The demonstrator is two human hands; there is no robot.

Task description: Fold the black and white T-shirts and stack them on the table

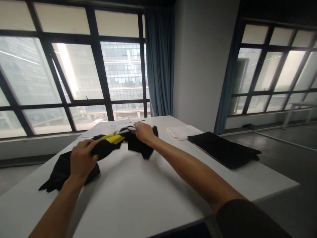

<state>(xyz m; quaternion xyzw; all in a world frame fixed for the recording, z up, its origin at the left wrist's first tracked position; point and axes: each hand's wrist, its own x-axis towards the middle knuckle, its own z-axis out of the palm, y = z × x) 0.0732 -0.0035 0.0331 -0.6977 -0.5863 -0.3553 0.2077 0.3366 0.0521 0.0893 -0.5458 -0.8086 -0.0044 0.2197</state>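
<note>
A black garment with a yellow patch [112, 138] is stretched between my two hands above the white table [138, 191]. My left hand [83, 158] is closed around its left part, and black cloth hangs below that hand onto the table. My right hand [144, 132] grips the far right part, where the cloth droops in a loose flap. Thin black and white strips or cords show near my right fingers, but blur hides their detail. I cannot tell which kind of garment it is.
On the right of the table lie a folded white cloth [182, 131] and a folded black cloth [223, 148]. Pale papers [99, 128] lie at the far left. Behind the table are windows, a blue curtain [160, 62] and a grey pillar [203, 66].
</note>
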